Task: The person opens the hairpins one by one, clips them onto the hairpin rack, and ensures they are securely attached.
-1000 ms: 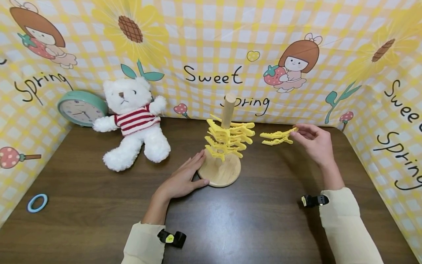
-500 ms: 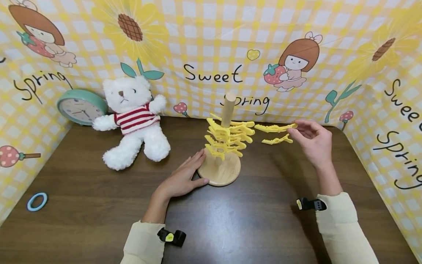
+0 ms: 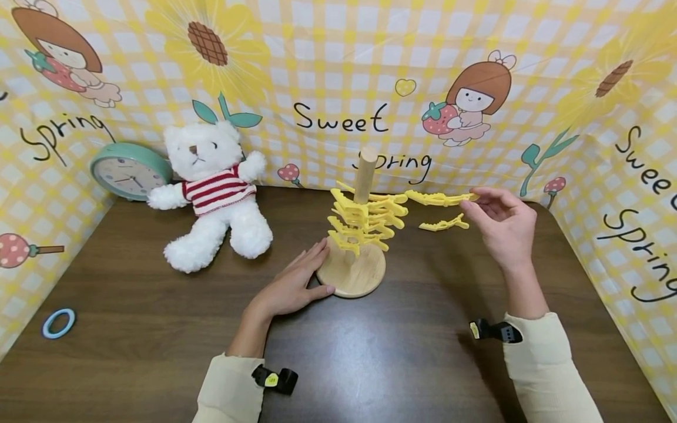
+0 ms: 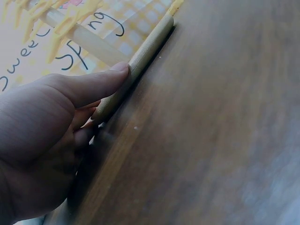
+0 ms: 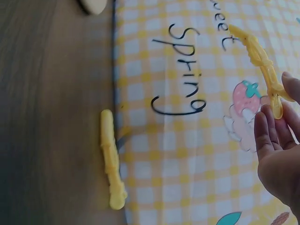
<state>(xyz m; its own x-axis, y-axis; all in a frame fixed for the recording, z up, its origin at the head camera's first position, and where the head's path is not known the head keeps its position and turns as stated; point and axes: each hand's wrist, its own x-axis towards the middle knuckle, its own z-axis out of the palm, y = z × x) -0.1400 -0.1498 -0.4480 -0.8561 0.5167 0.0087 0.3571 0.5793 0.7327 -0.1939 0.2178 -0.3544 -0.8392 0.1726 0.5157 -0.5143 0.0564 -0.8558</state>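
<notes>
A round wooden base (image 3: 359, 276) carries an upright wooden post (image 3: 365, 176), with several yellow plastic clips (image 3: 388, 212) sticking out around it at different heights. My left hand (image 3: 288, 292) rests against the left and front rim, fingers and thumb stretched out. In the left wrist view the thumb (image 4: 101, 85) presses on the base's edge. To the right of the post, my right hand (image 3: 505, 229) pinches one end of a yellow clip (image 5: 262, 63) between thumb and fingers. Its far end points at the upper clips and overlaps them in the head view. Another yellow clip (image 3: 444, 223) lies on the table below it.
A white teddy bear (image 3: 217, 188) in a striped shirt sits at the back left beside a green round clock (image 3: 132, 170). A blue ring (image 3: 59, 324) lies on the brown table (image 3: 143, 335) at far left. Patterned cloth (image 3: 328, 76) walls the back and sides.
The right hand has lifted one clip off the spot beside the other clip and carried it up and left, toward the post. The left hand stays at the base.
</notes>
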